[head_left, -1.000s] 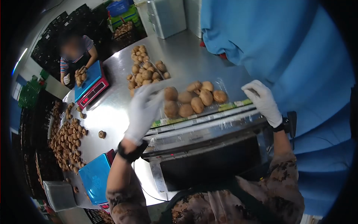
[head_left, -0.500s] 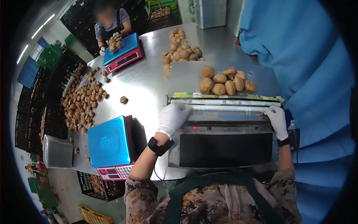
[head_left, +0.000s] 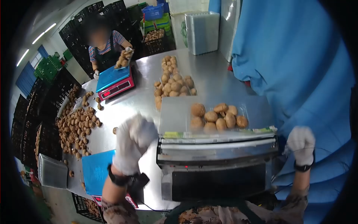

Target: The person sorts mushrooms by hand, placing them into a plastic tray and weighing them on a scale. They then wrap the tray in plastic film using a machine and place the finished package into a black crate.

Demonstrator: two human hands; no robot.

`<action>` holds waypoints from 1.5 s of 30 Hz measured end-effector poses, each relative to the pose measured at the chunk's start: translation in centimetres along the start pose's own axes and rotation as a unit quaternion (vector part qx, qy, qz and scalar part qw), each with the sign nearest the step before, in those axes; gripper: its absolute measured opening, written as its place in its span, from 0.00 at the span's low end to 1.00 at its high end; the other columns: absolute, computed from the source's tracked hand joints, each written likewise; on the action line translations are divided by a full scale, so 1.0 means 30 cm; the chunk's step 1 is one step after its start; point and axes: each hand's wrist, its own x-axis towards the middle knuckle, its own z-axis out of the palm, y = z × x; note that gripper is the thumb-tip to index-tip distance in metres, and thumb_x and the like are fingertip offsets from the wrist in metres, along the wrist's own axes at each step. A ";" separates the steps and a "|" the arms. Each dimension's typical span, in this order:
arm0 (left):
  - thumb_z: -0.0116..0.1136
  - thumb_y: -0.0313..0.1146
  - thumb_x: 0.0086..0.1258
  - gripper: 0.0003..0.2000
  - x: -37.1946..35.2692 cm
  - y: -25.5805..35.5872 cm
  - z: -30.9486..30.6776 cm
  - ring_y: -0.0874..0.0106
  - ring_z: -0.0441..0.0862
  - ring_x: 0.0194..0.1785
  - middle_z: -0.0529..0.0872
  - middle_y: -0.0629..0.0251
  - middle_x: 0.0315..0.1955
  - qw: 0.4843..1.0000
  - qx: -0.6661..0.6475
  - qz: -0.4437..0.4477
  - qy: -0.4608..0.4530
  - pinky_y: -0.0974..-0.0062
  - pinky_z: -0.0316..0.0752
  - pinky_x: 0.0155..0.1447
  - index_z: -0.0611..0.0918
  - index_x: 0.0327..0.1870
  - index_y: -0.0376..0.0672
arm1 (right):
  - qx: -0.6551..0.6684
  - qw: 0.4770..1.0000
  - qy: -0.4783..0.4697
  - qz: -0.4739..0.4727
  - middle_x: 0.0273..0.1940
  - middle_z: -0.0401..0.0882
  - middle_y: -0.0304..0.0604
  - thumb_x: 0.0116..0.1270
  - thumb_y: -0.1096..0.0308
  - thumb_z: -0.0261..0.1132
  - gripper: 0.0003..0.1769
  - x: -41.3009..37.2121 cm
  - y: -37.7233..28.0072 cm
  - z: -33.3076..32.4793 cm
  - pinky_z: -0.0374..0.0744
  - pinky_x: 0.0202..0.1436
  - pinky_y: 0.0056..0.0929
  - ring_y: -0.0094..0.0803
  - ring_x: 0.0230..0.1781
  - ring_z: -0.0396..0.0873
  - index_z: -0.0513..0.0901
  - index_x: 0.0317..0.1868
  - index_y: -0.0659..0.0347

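The wrapping machine (head_left: pixel 220 164) sits in front of me, with a white film roll (head_left: pixel 223 146) along its back part. Behind the roll, a tray of mushrooms (head_left: pixel 220 116) rests on the grey plate (head_left: pixel 175 110). My left hand (head_left: pixel 135 143), in a white glove, is raised at the machine's left end; it is smeared by motion, so its grip cannot be made out. Just beyond the right end, my gloved right hand (head_left: pixel 301 143) has its fingers curled closed. Whatever they may hold is hidden.
Loose mushrooms (head_left: pixel 78 128) cover the table's left side; packed trays of mushrooms (head_left: pixel 175 84) stand behind the machine. A blue-topped scale (head_left: pixel 97 170) is by my left arm. Across the table, a co-worker holds a mushroom pack (head_left: pixel 123 59) over another scale (head_left: pixel 115 84). A blue curtain (head_left: pixel 291 74) hangs right.
Both my hands have left the film roll and moved apart, left hand leftward, right hand rightward. My view has tipped up. The co-worker's mushroom pack has risen off the scale.
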 end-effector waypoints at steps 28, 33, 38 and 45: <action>0.49 0.48 0.73 0.24 0.396 -0.317 -0.264 0.75 0.77 0.51 0.81 0.63 0.48 0.941 0.187 -0.276 -0.053 0.80 0.71 0.57 0.75 0.59 0.37 | -0.212 0.912 0.050 0.348 0.35 0.80 0.39 0.71 0.48 0.55 0.26 0.437 0.361 -0.267 0.75 0.42 0.24 0.25 0.34 0.77 0.81 0.42 0.69; 0.54 0.43 0.72 0.20 0.366 -0.281 -0.227 0.73 0.79 0.50 0.82 0.61 0.46 0.913 0.283 -0.295 0.020 0.77 0.74 0.57 0.77 0.53 0.33 | -0.558 0.797 -0.098 0.208 0.31 0.79 0.38 0.70 0.43 0.52 0.31 0.383 0.382 -0.357 0.72 0.39 0.32 0.26 0.34 0.74 0.80 0.40 0.68; 0.59 0.35 0.68 0.13 0.283 -0.325 -0.220 0.78 0.79 0.27 0.84 0.65 0.26 0.884 0.438 -0.143 0.082 0.79 0.74 0.32 0.82 0.41 0.32 | -0.455 0.873 0.031 0.175 0.26 0.76 0.36 0.73 0.57 0.53 0.20 0.275 0.391 -0.282 0.71 0.33 0.25 0.24 0.27 0.74 0.78 0.32 0.67; 0.54 0.37 0.70 0.13 0.271 -0.409 -0.225 0.74 0.82 0.30 0.84 0.63 0.28 0.910 0.320 -0.160 0.208 0.77 0.77 0.32 0.81 0.41 0.33 | -0.387 0.871 0.229 0.197 0.21 0.71 0.32 0.73 0.64 0.51 0.14 0.260 0.422 -0.173 0.65 0.17 0.18 0.17 0.15 0.68 0.77 0.31 0.60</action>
